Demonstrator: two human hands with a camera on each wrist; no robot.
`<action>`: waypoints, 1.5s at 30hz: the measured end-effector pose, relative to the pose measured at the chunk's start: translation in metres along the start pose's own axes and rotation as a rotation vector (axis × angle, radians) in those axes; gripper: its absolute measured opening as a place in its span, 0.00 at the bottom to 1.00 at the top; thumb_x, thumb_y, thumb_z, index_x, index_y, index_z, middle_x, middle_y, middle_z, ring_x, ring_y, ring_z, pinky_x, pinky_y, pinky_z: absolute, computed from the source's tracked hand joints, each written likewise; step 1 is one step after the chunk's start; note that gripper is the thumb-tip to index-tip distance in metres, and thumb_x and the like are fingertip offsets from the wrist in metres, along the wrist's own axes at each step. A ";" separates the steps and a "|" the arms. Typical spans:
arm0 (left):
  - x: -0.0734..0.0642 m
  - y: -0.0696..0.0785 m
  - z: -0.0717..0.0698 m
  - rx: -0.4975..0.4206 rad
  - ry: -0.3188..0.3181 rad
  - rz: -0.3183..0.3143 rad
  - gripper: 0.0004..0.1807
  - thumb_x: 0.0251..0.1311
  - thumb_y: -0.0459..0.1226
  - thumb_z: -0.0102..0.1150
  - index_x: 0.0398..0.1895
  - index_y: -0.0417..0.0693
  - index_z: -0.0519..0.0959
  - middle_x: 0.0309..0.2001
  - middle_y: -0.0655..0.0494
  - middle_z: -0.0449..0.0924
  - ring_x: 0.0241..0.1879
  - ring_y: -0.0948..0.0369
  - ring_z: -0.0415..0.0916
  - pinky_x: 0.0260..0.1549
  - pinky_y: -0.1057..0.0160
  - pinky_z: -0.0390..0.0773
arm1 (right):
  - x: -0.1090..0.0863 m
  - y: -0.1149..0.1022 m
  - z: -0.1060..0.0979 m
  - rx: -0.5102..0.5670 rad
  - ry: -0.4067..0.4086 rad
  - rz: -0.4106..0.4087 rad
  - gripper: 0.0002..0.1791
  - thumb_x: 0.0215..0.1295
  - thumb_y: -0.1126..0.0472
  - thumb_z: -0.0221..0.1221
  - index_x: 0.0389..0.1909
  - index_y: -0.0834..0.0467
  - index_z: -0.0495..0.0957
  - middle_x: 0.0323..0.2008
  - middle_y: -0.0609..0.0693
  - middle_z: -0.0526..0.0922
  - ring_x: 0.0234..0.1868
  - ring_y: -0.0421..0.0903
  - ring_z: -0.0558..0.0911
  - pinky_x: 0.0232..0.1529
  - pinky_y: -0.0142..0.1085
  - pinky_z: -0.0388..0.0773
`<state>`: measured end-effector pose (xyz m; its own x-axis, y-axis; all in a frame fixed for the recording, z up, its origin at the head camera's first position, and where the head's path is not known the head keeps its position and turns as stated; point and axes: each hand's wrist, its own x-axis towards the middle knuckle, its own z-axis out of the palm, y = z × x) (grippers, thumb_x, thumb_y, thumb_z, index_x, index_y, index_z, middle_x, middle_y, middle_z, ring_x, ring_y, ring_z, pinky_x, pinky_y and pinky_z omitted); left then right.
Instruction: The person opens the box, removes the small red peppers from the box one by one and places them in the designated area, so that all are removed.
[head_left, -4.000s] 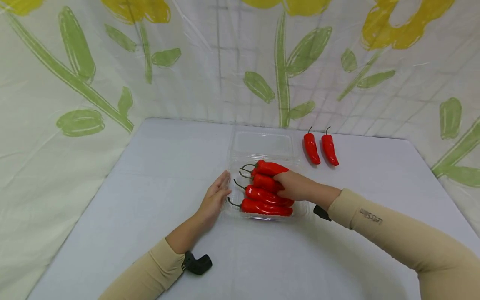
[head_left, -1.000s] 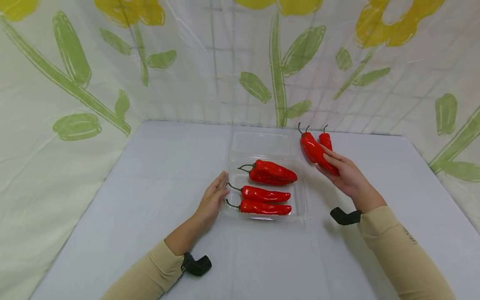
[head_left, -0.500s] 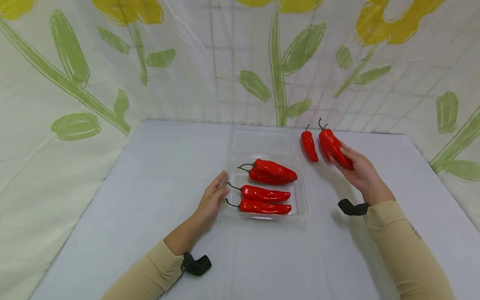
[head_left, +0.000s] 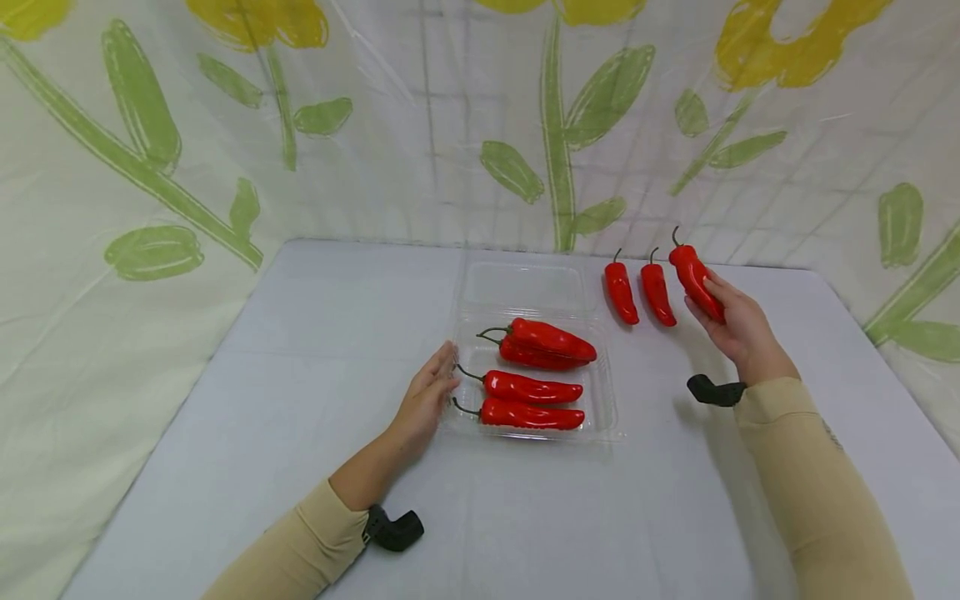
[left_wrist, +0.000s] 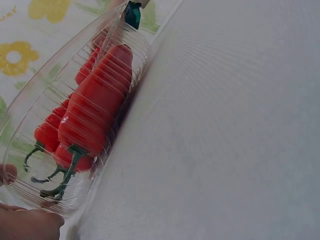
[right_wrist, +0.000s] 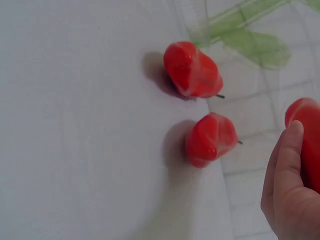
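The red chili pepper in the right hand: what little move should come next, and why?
Probably lower that chili pepper onto the white table: the right hand holds it just right of two similar peppers, which lie side by side there.

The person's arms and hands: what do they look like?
The bare, ungloved left hand and right hand extend from a tan fabric left sleeve and matching right sleeve, the latter bearing a small dark marking, unreadable here. A bent black device sits at each wrist.
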<state>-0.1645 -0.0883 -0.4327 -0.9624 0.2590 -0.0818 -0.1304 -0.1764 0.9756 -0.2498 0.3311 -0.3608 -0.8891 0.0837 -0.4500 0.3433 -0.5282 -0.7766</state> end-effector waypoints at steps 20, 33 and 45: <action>0.000 0.002 0.004 -0.011 -0.015 0.009 0.33 0.64 0.26 0.34 0.72 0.36 0.42 0.74 0.43 0.39 0.74 0.51 0.34 0.71 0.51 0.38 | 0.038 -0.011 -0.016 -0.104 0.218 0.006 0.38 0.58 0.55 0.59 0.69 0.40 0.55 0.71 0.35 0.48 0.69 0.38 0.50 0.63 0.32 0.63; -0.002 -0.001 0.002 -0.018 -0.002 0.002 0.33 0.64 0.25 0.34 0.72 0.36 0.42 0.74 0.43 0.39 0.74 0.51 0.35 0.72 0.52 0.39 | 0.046 -0.008 -0.020 -0.130 0.258 0.068 0.34 0.64 0.54 0.52 0.70 0.38 0.52 0.73 0.35 0.41 0.71 0.37 0.47 0.62 0.30 0.64; -0.004 -0.002 0.003 -0.028 -0.004 -0.003 0.33 0.64 0.26 0.34 0.72 0.37 0.43 0.74 0.43 0.40 0.74 0.51 0.35 0.71 0.51 0.39 | 0.052 -0.007 -0.021 -0.242 0.258 0.102 0.34 0.68 0.56 0.48 0.72 0.41 0.46 0.74 0.36 0.38 0.74 0.38 0.41 0.67 0.31 0.57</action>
<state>-0.1599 -0.0859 -0.4335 -0.9612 0.2630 -0.0836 -0.1396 -0.2018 0.9694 -0.2923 0.3570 -0.3884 -0.7518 0.2674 -0.6027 0.5151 -0.3325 -0.7900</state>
